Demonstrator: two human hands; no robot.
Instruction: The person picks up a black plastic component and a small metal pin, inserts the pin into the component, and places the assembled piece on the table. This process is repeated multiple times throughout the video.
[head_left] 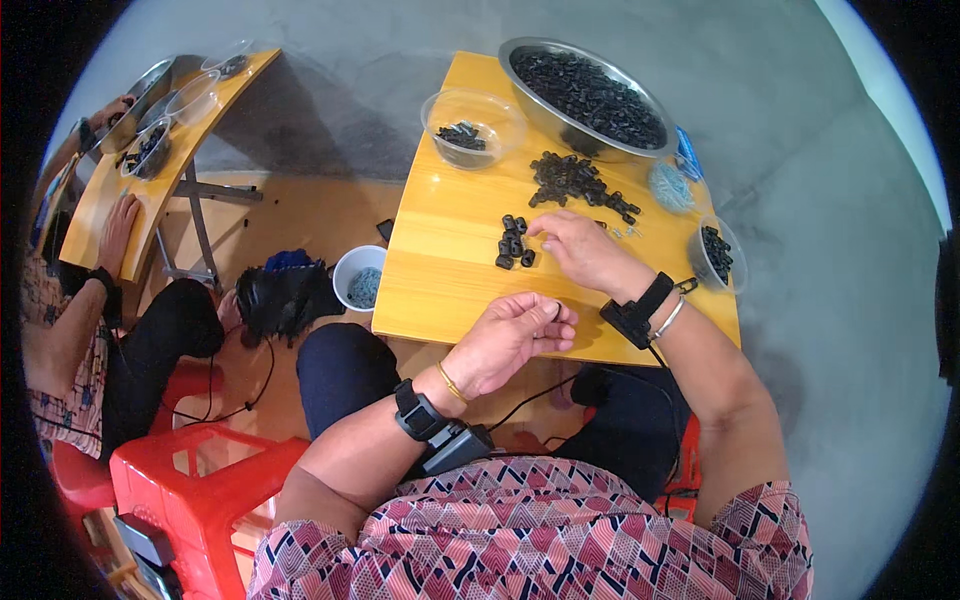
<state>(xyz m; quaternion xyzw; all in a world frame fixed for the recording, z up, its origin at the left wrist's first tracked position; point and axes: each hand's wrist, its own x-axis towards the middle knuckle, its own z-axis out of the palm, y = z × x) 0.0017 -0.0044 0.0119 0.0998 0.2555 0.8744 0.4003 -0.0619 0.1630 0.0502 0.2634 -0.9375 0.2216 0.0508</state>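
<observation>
My left hand point(520, 336) is above the near edge of the yellow table, thumb and forefinger pinched on a small black piece point(557, 309), mostly hidden by the fingers. Further forward, my right hand point(585, 250) hovers low over the tabletop, fingers bent and slightly apart. Its fingertips are just right of a small cluster of black plastic parts point(513, 240); whether they touch is hard to tell. Behind it lies a looser heap of black parts point(570, 180). A few small metal screws point(628, 232) lie beyond my right wrist.
A large steel basin point(507, 70) of black parts stands at the table's far end. Clear tubs stand at left point(440, 112) and right point(738, 262), and a bag of screws point(670, 188) lies near the right edge. A white bucket point(345, 262), red stool point(190, 470) and seated co-worker point(60, 340) are left.
</observation>
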